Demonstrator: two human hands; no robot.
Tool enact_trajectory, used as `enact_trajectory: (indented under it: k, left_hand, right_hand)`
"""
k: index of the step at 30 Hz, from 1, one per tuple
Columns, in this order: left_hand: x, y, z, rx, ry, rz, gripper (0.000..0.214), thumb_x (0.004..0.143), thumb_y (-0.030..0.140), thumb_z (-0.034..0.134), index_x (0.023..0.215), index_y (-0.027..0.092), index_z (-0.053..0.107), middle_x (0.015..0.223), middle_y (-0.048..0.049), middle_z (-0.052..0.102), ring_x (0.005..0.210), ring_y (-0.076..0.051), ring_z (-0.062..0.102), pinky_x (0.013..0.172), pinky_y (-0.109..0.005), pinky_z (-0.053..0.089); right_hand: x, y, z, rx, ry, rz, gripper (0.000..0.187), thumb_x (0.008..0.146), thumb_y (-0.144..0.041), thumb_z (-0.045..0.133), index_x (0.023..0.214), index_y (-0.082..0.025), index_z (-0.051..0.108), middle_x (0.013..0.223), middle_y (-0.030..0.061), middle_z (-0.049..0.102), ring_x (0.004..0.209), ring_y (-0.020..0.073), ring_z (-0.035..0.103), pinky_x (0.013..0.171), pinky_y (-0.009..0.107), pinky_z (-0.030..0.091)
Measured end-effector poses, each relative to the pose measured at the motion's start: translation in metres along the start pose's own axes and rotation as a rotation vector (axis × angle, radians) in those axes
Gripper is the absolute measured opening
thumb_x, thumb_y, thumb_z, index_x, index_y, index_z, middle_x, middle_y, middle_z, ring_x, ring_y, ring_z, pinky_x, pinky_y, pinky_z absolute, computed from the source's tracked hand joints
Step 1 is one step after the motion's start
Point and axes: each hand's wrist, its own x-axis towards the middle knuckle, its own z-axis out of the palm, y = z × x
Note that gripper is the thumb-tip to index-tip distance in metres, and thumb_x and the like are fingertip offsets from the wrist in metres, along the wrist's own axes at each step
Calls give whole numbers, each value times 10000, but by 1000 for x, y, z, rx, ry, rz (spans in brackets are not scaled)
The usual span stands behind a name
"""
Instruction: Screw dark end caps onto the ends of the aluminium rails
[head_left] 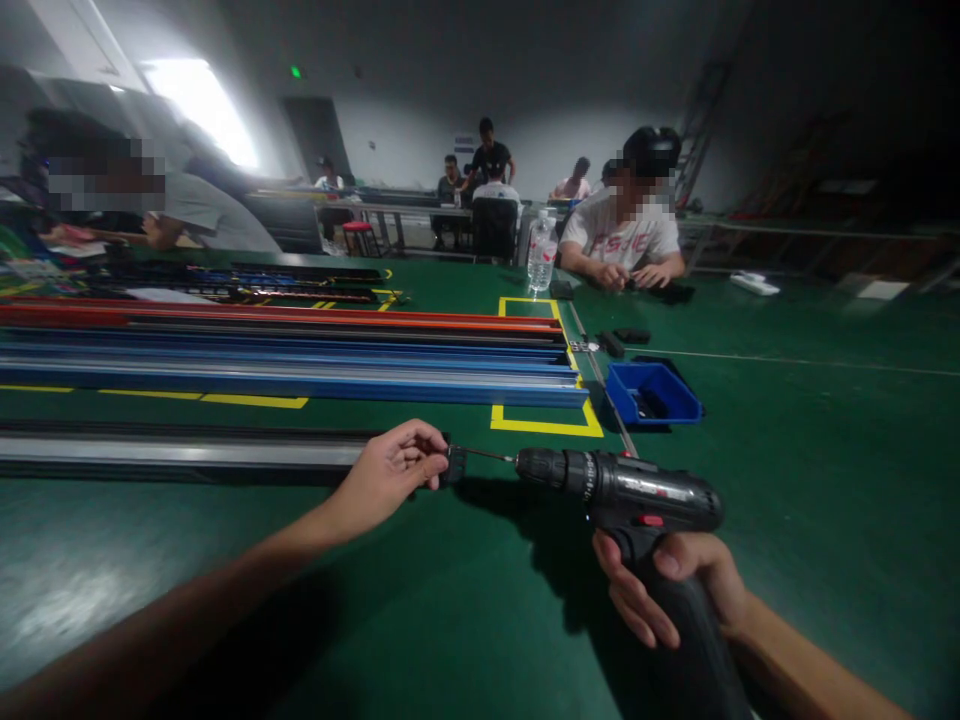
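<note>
My right hand [675, 580] grips a black cordless drill [637, 490] by its handle, and the drill points left. Its long thin bit [484, 455] reaches to a black end cap [455, 466] on the right end of a long black and silver rail [187, 453]. Fingers and thumb of my left hand [397, 465] are closed at that end cap, close to the tip of the bit. Whether a screw sits at the tip is hidden by the fingers.
Blue rails [300, 372] and an orange rail [300, 317] lie behind on the green table [810, 470]. A blue bin [652, 393] holds dark parts. A water bottle [541, 255] stands farther back, near a seated person [626, 225]. Another person [202, 215] sits at left.
</note>
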Motion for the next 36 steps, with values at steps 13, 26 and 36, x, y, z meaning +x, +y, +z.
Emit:
enact_trajectory:
  k: [13,26,36]
  left_hand:
    - [-12,-20,12,-34,137,224,78,908,204,716,976,171,736,816,-17,716,672,-119,721,626,-215,592]
    - [-17,-25,11,7,123,313,59,896,155,720,949,163,745,831,-30,693,627,-113,706,591,-216,572]
    - [-20,-30,12,-40,120,254,122,907,156,708,1019,190,745,905,-28,689,699,-115,718,649,-227,600]
  right_hand:
    - [-3,8,-4,40,35,88,429,758,-253,556,1077,-17,721,746,96,683,404,96,553,558,263,558]
    - [-5,9,-11,96,49,171,481,719,-265,557,1077,-9,750,799,151,734,405,110,577,547,259,572]
    - [-2,8,-10,107,49,164,455,727,-254,564,1060,-5,750,795,159,738,400,112,584,532,255,564]
